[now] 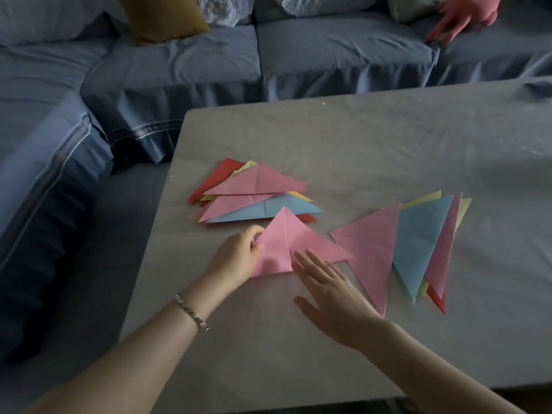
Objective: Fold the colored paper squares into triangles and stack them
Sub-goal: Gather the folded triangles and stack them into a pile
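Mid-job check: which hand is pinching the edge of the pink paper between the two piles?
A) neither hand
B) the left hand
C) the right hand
B: the left hand has its fingers curled on the left edge of the pink paper, while the right hand lies flat with straight fingers at its lower right part.

Grey table (pixel 388 138) before me, lower right; blue sofa (pixel 179 64) with a mustard cushion (pixel 161 16) along the top and left

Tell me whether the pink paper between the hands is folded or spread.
Folded: the pink paper piece is a triangle creased from its apex; the left hand pinches its left edge.
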Motion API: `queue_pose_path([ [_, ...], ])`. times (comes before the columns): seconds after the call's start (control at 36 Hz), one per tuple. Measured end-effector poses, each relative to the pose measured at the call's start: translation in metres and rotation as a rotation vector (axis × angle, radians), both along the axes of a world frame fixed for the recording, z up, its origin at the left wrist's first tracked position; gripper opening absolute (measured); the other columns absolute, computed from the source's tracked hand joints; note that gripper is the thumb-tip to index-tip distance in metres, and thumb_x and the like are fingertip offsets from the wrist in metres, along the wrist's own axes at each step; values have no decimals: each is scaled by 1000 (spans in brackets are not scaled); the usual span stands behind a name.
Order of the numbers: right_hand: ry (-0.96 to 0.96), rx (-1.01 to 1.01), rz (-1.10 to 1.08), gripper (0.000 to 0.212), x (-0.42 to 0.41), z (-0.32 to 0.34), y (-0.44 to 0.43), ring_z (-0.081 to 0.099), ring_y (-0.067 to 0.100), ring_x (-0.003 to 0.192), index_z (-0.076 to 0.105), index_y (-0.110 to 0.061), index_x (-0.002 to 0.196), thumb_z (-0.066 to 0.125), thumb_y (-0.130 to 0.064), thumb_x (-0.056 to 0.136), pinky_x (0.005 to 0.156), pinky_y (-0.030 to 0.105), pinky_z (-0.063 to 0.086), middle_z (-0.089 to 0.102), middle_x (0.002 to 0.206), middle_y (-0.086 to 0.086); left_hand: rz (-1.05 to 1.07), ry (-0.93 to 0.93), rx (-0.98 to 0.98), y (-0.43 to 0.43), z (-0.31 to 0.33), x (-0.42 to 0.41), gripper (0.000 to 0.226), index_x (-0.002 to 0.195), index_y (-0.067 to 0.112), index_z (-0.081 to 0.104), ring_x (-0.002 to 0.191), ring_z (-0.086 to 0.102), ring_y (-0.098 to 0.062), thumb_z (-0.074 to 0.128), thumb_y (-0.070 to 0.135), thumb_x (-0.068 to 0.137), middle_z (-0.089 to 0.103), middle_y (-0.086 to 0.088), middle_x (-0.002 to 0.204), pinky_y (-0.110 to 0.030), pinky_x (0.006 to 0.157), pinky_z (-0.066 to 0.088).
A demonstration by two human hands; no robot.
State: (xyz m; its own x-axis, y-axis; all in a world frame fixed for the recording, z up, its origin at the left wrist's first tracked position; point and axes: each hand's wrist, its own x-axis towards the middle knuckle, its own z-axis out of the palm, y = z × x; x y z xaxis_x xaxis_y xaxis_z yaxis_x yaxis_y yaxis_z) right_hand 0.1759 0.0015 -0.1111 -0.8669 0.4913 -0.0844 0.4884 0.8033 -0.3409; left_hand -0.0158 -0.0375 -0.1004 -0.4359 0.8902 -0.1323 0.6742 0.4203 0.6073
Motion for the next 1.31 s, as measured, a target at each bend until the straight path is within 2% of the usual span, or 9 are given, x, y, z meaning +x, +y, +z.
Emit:
queue_pose_path([
  [0.06, -39, -21, 41, 84, -5, -14, 4, -25, 11, 134, 4, -16, 148, -2, -64, 78, 105, 28, -22, -15, 150, -7, -19, 37, 15, 1, -8, -3, 31, 121, 8, 54, 96, 57, -27, 53, 10, 90, 63, -11, 106, -25, 76, 37],
  [0.25, -143, 28, 75, 89, -17, -29, 8, -22, 11, 132, 5, -14, 148, -6, -58, 73, 109, 29, -18, -10, 153, -2, -9, 414, 241, -14, -31, 8, 30, 106, 0, 65, 90, 65, -34, 66, 6, 76, 65, -17, 100, -40, 79, 53],
  [0.42, -185, 67, 72, 60, -16, -37, 8, 49, 20, 124, 56, -12, 126, 30, -49, 86, 91, 39, 50, 55, 131, 6, -347, 376, 123, -43, -50, 48, 49, 118, 5, 61, 114, 58, -18, 28, 33, 96, 60, -7, 125, -22, 99, 33],
  [0.5, -199, 83, 42, 77, -9, -34, 10, 35, 20, 133, 46, -5, 133, 5, -57, 93, 106, 43, 31, 42, 141, 10, -314, 371, 45, -54, -58, 42, 61, 123, 7, 58, 118, 55, -20, 11, 38, 100, 57, -6, 130, -27, 102, 28],
  [0.61, -194, 35, 76, 105, 7, -32, 15, -23, 17, 134, -4, -8, 146, -24, -71, 63, 105, 35, -23, -22, 144, 1, -259, 386, 19, -68, -58, 31, 62, 123, 9, 58, 119, 54, -24, 10, 41, 100, 56, -5, 130, -31, 101, 28],
  [0.81, -285, 103, -92, 80, 35, -30, 26, 34, 21, 129, 47, 2, 130, 8, -57, 93, 109, 27, 12, 37, 140, 11, -119, 396, -4, -94, -63, 8, 63, 129, 11, 53, 127, 43, -21, 10, 45, 99, 45, 0, 138, -29, 103, 20],
  [1.03, -212, 51, -146, 91, 63, -30, 29, -25, 10, 134, -23, -18, 134, -32, -72, 61, 107, 19, -21, -26, 145, -5, 70, 504, 4, -94, -53, 18, 52, 110, 8, 66, 112, 60, -18, 32, 40, 86, 63, -4, 122, -48, 96, 41],
  [1.14, -204, 78, -158, 95, 62, -31, 29, -23, 10, 136, -21, -15, 135, -35, -71, 60, 109, 26, -18, -22, 147, -4, 148, 430, -5, -68, -36, 16, 33, 90, 4, 67, 87, 64, -34, 61, 35, 78, 66, -12, 94, -41, 75, 50],
  [1.31, -138, 68, -172, 100, 58, -29, 32, -7, 10, 138, 10, -13, 146, -17, -72, 71, 108, 27, -11, -2, 149, -6, 268, 188, -269, -32, -18, 11, 56, 123, 16, 42, 110, 51, -27, 66, 41, 79, 52, -5, 117, -35, 89, 39],
])
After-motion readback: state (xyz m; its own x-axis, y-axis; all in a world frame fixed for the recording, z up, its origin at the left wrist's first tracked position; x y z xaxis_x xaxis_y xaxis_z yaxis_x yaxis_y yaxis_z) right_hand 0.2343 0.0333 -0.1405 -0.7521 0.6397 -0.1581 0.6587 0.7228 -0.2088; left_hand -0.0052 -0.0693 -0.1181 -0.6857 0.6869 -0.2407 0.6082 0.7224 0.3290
